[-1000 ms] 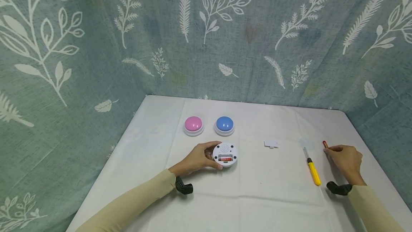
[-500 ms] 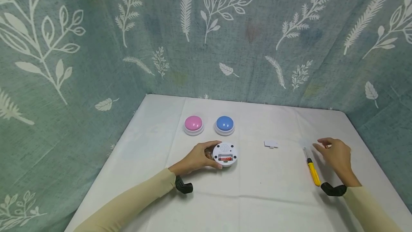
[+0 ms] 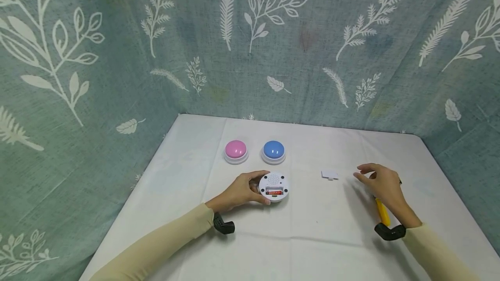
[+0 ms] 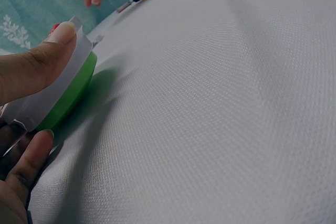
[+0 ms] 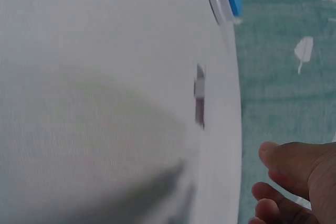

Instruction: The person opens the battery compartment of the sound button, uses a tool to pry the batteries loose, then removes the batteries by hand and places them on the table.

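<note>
My left hand point(image 3: 236, 193) grips a round white push button point(image 3: 269, 180) by its rim, underside toward the head camera. Its green dome point(image 4: 73, 90) faces the table in the left wrist view. One red battery point(image 3: 274, 193) lies in its uncovered compartment. My right hand point(image 3: 384, 183) is above the yellow-handled screwdriver point(image 3: 383, 211), partly hiding it, with fingers bent. The second battery is in this hand, largely hidden by it; a small dark tip shows behind the hand. To the hand's left lies the small white battery cover point(image 3: 330, 174).
A pink push button point(image 3: 235, 149) and a blue push button point(image 3: 274, 149) stand dome up behind the left hand. White cloth covers the table point(image 3: 304, 246). A leaf-patterned curtain point(image 3: 273, 64) hangs along its back and left sides.
My right hand has lifted the battery from the table's right side and moved left, over the screwdriver. The left hand and the push button it holds have stayed in place.
</note>
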Demonstrator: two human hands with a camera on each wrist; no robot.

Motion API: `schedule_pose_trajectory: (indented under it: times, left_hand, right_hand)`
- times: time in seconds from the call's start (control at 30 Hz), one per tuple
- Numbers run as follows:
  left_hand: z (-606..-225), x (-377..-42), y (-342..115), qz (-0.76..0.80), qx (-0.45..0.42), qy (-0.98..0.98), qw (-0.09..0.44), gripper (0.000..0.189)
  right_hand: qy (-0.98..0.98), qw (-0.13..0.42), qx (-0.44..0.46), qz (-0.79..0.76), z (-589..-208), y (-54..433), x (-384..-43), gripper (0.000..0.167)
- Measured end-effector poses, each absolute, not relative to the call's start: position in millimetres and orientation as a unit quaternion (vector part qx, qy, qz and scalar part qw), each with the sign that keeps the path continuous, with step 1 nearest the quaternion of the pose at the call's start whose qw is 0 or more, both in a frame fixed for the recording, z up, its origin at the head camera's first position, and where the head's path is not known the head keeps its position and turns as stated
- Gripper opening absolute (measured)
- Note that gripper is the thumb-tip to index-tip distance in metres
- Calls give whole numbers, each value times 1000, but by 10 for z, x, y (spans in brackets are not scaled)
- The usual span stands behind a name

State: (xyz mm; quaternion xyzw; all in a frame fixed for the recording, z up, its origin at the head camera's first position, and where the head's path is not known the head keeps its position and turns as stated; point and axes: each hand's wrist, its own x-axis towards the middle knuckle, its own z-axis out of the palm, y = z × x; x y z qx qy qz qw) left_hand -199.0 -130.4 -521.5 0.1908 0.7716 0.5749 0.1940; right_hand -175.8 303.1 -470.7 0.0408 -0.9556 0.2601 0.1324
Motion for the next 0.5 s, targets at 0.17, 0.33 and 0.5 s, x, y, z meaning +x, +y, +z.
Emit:
schedule_pose_trajectory:
  times: [0.17, 0.33, 0.5]
  left_hand:
    - [-5220, -1990, -1302, 582, 189, 766, 195, 94]
    - [-5228, -1994, -1295, 572, 204, 773, 182, 92]
    - [-5219, -1989, -1297, 564, 208, 780, 174, 94]
  right_hand:
    - [-952, 114, 69, 277, -4701, 2839, -1744, 30]
    - [-945, 92, 97, 300, -4664, 2692, -1741, 30]
    - [-937, 81, 120, 318, -4633, 2566, -1747, 28]
